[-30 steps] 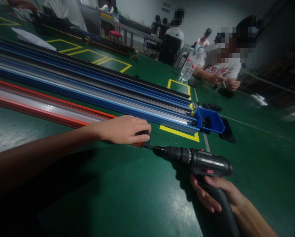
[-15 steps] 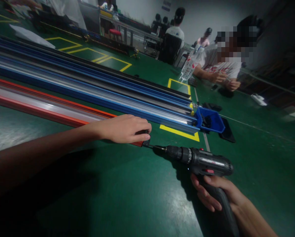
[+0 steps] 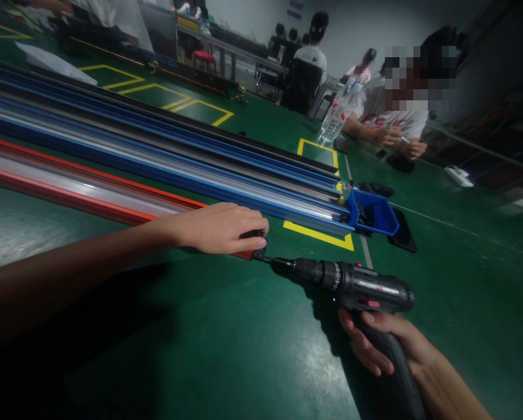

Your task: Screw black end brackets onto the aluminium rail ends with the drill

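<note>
My left hand (image 3: 226, 228) is closed over the right end of a long red rail (image 3: 125, 204), at a small black end piece (image 3: 260, 252) that shows past the fingertips. From the right, my right hand (image 3: 375, 341) grips the handle of a black power drill (image 3: 353, 286). The drill lies level, and its thin bit (image 3: 281, 262) points left, with the tip at the black end piece. Several blue and black rails (image 3: 226, 175) lie side by side just behind the red one.
A blue bin (image 3: 375, 213) with dark parts stands at the rails' right end, a black flat object (image 3: 404, 233) beside it. Clear bottles (image 3: 337, 114) stand farther back. Across the green table (image 3: 244, 338) a person (image 3: 392, 116) holds something small.
My hands, the drill and the rails show no visible movement. Across the table, the person's hands have shifted slightly, and a small pale item shows between them.
</note>
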`<state>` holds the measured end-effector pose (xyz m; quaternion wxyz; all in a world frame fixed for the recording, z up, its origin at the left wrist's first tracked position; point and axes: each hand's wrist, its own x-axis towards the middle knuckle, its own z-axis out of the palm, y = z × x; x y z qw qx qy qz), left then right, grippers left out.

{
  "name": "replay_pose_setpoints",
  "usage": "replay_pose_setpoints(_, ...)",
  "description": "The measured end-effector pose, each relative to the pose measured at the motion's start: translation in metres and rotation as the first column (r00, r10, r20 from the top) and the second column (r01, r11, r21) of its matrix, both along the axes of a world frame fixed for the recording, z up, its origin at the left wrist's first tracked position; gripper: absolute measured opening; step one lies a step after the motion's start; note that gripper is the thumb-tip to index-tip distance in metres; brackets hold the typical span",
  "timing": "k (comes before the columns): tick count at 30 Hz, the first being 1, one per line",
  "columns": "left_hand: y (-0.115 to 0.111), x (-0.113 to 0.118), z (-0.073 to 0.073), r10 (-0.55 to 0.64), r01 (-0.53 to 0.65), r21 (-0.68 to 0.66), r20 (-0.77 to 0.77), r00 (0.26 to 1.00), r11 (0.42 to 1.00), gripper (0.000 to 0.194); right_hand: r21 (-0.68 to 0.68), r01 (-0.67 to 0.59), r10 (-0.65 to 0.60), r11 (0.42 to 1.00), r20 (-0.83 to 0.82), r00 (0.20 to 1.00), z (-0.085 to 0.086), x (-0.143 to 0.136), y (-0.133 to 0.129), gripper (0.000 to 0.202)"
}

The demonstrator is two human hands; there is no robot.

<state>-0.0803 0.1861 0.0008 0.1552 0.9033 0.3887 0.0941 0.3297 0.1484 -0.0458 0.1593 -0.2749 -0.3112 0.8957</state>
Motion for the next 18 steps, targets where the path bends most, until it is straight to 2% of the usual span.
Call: replay_pose_setpoints(18,-0.0004,0.0004,0.0015,-0.002,0.002,-0.018,0.009,1.0,1.0,0.036,-0.004,-0.004,0.004,1.0,0.022,1.0,0.0008,0.0004,-0.0005,0.027)
